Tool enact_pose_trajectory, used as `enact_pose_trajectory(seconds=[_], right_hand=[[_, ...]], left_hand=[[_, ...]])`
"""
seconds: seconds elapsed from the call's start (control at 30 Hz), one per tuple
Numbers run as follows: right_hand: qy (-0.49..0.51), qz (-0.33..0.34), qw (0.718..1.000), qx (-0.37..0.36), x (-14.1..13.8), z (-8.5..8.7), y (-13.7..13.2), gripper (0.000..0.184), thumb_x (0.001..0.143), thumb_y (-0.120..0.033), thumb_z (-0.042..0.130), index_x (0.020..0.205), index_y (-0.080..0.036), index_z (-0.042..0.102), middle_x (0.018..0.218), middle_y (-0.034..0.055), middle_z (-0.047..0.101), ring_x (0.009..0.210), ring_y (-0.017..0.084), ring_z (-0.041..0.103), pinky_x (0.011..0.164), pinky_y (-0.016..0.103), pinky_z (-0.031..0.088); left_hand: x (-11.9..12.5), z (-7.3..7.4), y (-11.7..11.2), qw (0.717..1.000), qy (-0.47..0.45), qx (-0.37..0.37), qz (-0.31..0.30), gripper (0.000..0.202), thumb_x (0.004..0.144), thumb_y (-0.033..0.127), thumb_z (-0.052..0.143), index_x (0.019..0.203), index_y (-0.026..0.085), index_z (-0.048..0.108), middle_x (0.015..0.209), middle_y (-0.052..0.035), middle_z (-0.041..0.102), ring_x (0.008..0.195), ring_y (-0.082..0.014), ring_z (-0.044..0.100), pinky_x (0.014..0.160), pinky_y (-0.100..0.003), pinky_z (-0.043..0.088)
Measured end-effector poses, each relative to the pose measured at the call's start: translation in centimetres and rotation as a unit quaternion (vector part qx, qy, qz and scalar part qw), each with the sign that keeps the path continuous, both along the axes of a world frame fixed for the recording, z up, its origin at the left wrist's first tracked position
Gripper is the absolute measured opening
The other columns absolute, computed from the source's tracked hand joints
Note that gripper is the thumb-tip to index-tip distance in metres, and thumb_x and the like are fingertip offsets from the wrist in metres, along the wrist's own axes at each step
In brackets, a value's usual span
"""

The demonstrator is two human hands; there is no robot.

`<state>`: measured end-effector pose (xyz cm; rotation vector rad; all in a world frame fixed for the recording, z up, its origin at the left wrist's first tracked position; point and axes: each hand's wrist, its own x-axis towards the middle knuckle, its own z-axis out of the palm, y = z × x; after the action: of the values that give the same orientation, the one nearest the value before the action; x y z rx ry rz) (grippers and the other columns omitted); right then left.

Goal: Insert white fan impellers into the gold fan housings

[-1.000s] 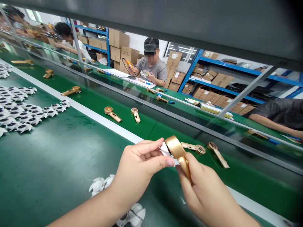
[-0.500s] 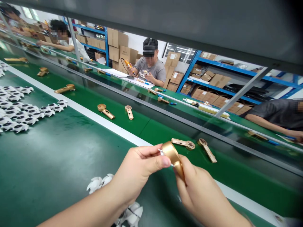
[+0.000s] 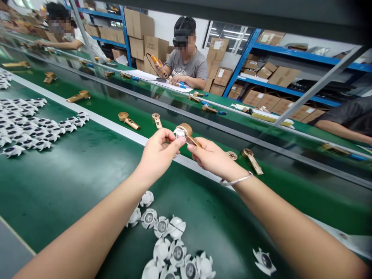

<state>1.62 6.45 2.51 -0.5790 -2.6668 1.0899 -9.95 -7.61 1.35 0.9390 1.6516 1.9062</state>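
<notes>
My left hand [image 3: 162, 149] pinches a white fan blade wheel [image 3: 179, 133] at the open round head of a gold handheld fan housing [image 3: 186, 128]. Fingers of my right hand [image 3: 207, 155] are wrapped round the housing's handle, and a thin bangle [image 3: 236, 179] circles that wrist. The wheel sits at least partly in the ring; how deep, I cannot tell. Below my hands, several loose white blade wheels [image 3: 178, 252] lie on the green tabletop. A single blade wheel [image 3: 264, 261] rests apart at the lower right.
On the green belt [image 3: 107, 110] beyond the white strip lie several gold housings [image 3: 252, 161]. Many blade wheels [image 3: 26, 130] cover the table at left. Across the line a person in grey [image 3: 187, 64] holds an orange tool [image 3: 158, 64]. A slanted metal post [image 3: 322, 85] rises at right.
Both hands, with the housing and blade wheel, have moved up and left in view, away from me. The housing's open face is now turned more towards me. The camera view has shifted.
</notes>
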Motion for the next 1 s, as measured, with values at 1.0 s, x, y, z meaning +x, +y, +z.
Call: enact_pose_trajectory(seconds=[1.0], right_hand=[[-0.077, 0.064, 0.970, 0.222, 16.8, -5.1, -4.6, 0.021, 0.101, -0.017, 0.047, 0.108, -0.017, 0.067, 0.102, 0.0077, 0.069, 0.092, 0.019, 0.065, 0.083, 0.031, 0.054]], left_hand=[[0.1, -2.2, -8.6, 0.810, 0.366, -0.458, -0.025, 0.022, 0.071, 0.038, 0.076, 0.072, 0.023, 0.059, 0.051, 0.0040, 0.057, 0.039, -0.0134, 0.051, 0.042, -0.021, 0.024]])
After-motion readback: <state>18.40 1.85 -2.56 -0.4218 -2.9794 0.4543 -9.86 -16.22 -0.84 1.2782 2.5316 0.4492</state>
